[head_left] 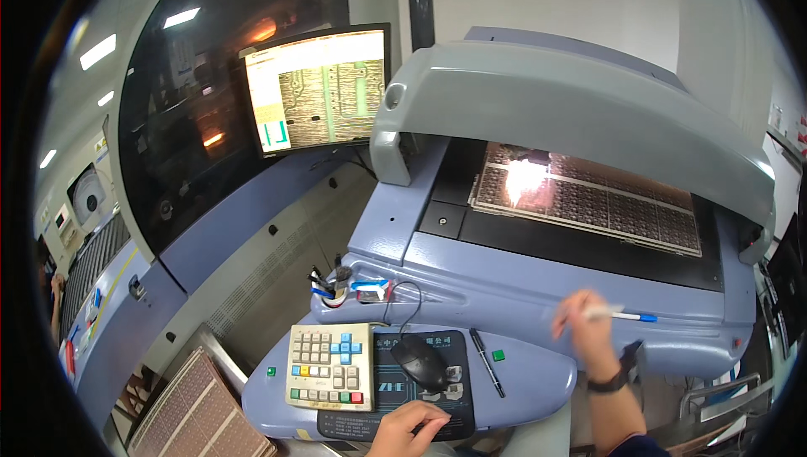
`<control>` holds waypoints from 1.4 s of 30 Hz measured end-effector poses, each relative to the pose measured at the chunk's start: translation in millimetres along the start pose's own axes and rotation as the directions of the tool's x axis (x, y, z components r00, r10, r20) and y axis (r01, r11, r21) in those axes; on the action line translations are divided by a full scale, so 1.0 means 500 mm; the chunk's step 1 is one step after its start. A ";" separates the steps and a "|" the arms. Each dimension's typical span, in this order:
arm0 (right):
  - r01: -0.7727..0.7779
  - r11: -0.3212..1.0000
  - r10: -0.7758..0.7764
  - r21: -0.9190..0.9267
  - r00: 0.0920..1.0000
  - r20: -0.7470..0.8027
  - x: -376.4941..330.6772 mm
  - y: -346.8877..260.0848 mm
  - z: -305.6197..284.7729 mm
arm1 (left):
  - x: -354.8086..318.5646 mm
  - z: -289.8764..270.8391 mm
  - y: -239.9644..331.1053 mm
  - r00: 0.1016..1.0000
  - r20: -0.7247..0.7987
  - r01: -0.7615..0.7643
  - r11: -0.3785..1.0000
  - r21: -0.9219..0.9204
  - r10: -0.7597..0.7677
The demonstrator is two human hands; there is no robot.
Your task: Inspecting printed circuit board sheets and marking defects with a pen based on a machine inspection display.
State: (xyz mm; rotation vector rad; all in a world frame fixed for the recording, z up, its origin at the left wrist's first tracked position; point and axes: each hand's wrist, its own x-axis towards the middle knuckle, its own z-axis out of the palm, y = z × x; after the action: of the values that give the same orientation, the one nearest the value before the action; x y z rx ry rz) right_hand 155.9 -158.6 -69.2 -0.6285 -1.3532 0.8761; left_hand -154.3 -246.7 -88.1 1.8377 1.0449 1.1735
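Note:
My right hand (582,322), somewhat blurred, is raised over the front edge of the machine. Its fingers are closed on a white pen (620,315) with a blue end that points to the right. Low in the middle, my left hand (409,428) rests at the lower edge of the black mouse pad (346,425), its fingers curled together and nothing visible in them. Just above it lies a black mouse (420,363). A black pen (487,363) lies to the right of the pad, beside a small green button (498,355).
A beige keypad (331,368) stands left of the mouse. Behind it is a cup of pens (334,293). A lit circuit panel (605,209) lies on the machine bed under a grey gantry (580,104). A monitor (324,91) stands at back left; stacked panels (202,411) sit at lower left.

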 end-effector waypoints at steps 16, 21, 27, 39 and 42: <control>-0.034 0.799 -0.156 -0.600 0.952 -0.263 0.445 0.138 -0.208 | -0.054 -0.001 -0.085 0.997 -0.077 -0.029 1.000 0.009 0.030; 0.135 0.645 -0.428 -0.752 0.880 -0.209 0.509 0.216 -0.256 | -0.037 -0.002 -0.086 0.997 -0.018 0.070 0.997 -0.026 -0.070; 0.011 0.510 -0.341 -0.860 0.921 -0.190 0.535 0.196 -0.216 | -0.035 -0.012 -0.090 0.999 0.023 0.027 1.000 0.011 -0.027; -0.096 0.540 -0.240 -0.836 0.935 -0.262 0.522 0.202 -0.230 | -0.029 -0.012 -0.081 0.999 0.033 0.003 0.999 0.041 -0.004; -0.091 0.575 -0.254 -0.813 0.925 -0.283 0.524 0.209 -0.237 | -0.029 -0.009 -0.082 1.000 0.021 0.001 0.999 0.036 -0.002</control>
State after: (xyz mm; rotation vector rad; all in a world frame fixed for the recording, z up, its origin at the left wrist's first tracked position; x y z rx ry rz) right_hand 253.3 128.0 -24.5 -1.3682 -1.3737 -0.0501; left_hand -172.9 -242.0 -127.3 1.8732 1.0615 1.1388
